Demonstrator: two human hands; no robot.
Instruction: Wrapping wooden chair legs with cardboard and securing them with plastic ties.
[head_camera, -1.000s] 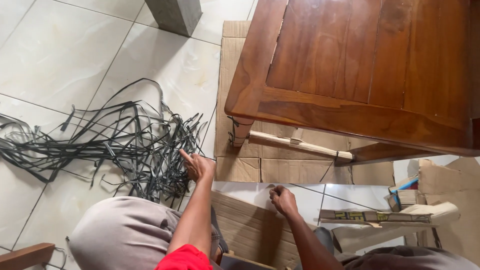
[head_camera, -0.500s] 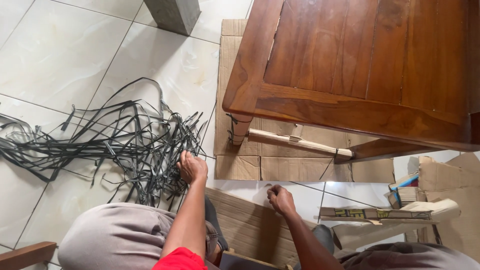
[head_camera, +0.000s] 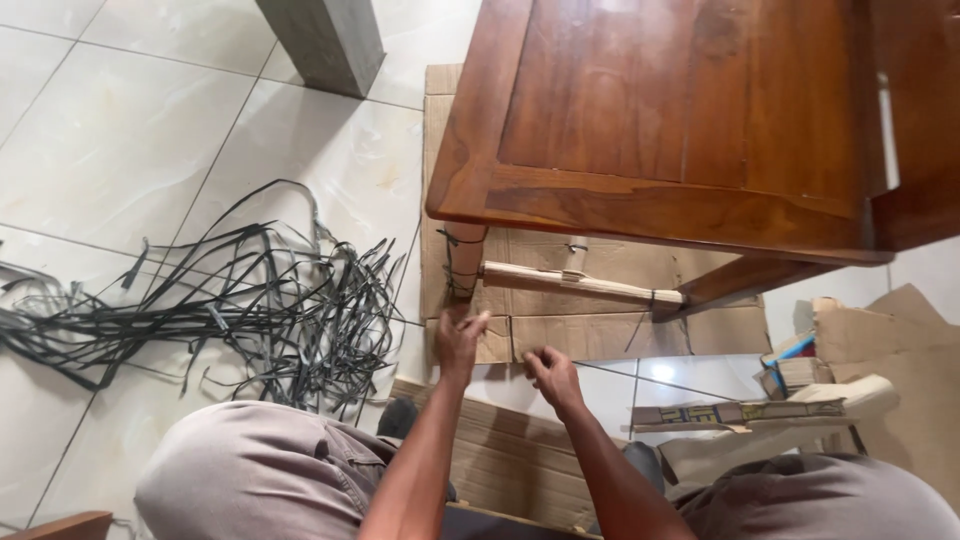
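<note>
Both grips over flat brown cardboard (head_camera: 560, 335)

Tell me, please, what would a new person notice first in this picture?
First the big brown wooden table at the upper right, standing on flattened cardboard. Then the tangle of black straps spread over the pale floor tiles on the left. In the middle, the left hand and right hand reach toward the cardboard edge below the table leg.

Black straps (head_camera: 250, 300), reddish-brown table (head_camera: 680, 110)
</note>
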